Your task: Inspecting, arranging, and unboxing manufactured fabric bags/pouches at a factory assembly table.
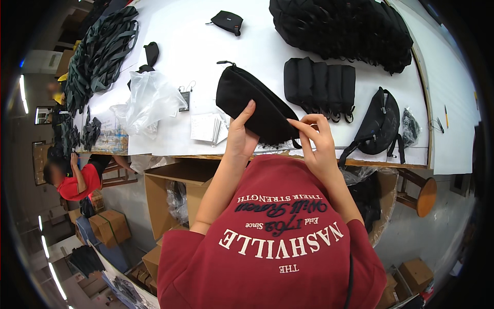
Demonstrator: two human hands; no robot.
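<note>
Over the table's front edge I hold a black fabric zip pouch (252,98), tilted, with a small loop at its upper left end. My left hand (243,133) grips its lower side, thumb lying across the front and the other fingers hidden behind. At the pouch's right end my right hand (317,138) pinches the edge between thumb and fingertips. Just beyond it stands a tight row of similar black pouches (320,85). A black waist bag (378,123) with straps lies to the right. White paper cards (206,129) are stacked left of my left hand.
A large heap of black pouches (342,31) covers the table's far right. Dark straps (103,56) pile up at far left, near a clear plastic bag (154,100). A small black pouch (226,21) lies far back. Below are a cardboard box (160,198), a stool (426,197) and a red-sleeved co-worker (74,186).
</note>
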